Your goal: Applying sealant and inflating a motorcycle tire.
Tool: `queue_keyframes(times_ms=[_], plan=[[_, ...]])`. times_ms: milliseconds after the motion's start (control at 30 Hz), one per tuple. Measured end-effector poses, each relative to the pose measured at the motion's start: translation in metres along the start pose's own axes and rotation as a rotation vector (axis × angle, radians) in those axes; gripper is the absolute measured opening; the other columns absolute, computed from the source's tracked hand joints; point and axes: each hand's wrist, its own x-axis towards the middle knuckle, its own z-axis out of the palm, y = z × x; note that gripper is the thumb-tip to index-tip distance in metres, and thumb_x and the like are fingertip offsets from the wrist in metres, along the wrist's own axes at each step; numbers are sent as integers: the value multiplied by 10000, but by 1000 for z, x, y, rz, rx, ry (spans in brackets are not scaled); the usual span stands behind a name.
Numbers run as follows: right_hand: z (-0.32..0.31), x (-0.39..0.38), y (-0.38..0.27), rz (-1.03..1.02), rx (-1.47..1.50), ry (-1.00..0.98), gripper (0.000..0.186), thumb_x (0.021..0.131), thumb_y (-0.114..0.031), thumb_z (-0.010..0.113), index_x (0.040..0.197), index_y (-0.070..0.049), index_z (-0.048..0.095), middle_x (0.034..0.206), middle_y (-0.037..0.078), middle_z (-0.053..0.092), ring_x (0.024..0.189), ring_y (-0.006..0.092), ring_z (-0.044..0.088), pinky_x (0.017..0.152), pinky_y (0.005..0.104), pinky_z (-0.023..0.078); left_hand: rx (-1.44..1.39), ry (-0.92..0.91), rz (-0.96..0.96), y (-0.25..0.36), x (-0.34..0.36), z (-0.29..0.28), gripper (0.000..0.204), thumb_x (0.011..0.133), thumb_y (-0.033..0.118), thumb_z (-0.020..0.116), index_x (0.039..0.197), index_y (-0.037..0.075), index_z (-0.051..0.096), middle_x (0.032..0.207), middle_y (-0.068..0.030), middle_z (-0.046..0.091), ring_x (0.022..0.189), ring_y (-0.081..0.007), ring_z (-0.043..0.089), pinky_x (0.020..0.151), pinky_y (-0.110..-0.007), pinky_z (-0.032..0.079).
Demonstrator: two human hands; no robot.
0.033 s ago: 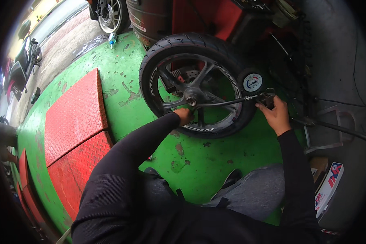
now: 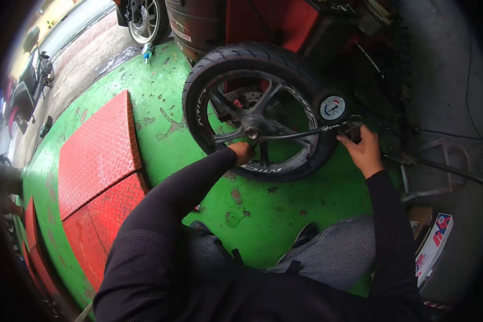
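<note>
A motorcycle wheel [image 2: 220,86] with a black tyre and dark grey spokes stands tilted on the green floor in front of me. My left hand [image 2: 243,153] is closed at the lower spokes, around the end of a short black air hose [image 2: 291,136]; the tip is hidden by the fingers. That hose crosses the wheel to a tyre inflator [image 2: 351,130], gripped by my right hand [image 2: 364,149] just right of the tyre. The inflator's round white dial gauge [image 2: 333,108] faces up beside the tyre. Behind the spokes a brake disc [image 2: 250,100] shows.
Red tread-plate ramp panels [image 2: 99,145] lie to the left. A dark drum [image 2: 197,27] and a red machine [image 2: 284,27] stand behind the wheel. A thick hose [image 2: 440,168], a metal frame [image 2: 407,185] and a white box [image 2: 433,249] are at right. A small bottle [image 2: 147,52] stands far left.
</note>
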Motion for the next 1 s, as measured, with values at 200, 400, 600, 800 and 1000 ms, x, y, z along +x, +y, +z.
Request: queue_keyframes(times_ms=[200, 400, 600, 800, 1000], plan=[[1, 0, -6, -9, -5, -23, 252, 819, -30, 823, 1016, 29, 678, 909, 101, 755, 809, 114, 687, 711, 284, 519, 110, -58, 48, -10, 3, 4, 313, 974, 321, 570, 1077, 55, 698, 973, -212, 713, 951, -403, 688, 823, -483, 539], [-1, 0, -11, -8, -48, -34, 329, 785, -111, 868, 1026, 11, 680, 903, 100, 753, 799, 144, 700, 716, 307, 529, 134, -47, 101, -16, 6, 8, 293, 970, 309, 566, 1088, 78, 702, 972, -209, 710, 950, -403, 688, 816, -481, 542], [-1, 1, -15, 26, -228, -47, 481, 715, -239, 921, 1050, -6, 666, 895, 119, 742, 779, 241, 714, 733, 355, 542, 110, -42, 39, -10, 1, 3, 277, 967, 288, 555, 1083, 86, 704, 979, -217, 708, 943, -407, 691, 813, -492, 542], [1, -2, -15, -25, -191, 5, 566, 741, -226, 899, 1157, 13, 598, 962, 149, 736, 867, 294, 719, 783, 378, 541, 21, -73, -14, 3, 6, 1, 415, 954, 356, 551, 1033, -21, 706, 1058, -283, 702, 1046, -433, 673, 925, -497, 521], [-2, -1, -16, 5, -193, -51, 430, 807, -141, 844, 1120, 37, 608, 977, 154, 737, 892, 267, 720, 801, 354, 536, 68, -77, 32, -3, 6, 4, 432, 954, 368, 541, 1041, -20, 708, 1060, -284, 703, 1049, -426, 676, 932, -487, 522]])
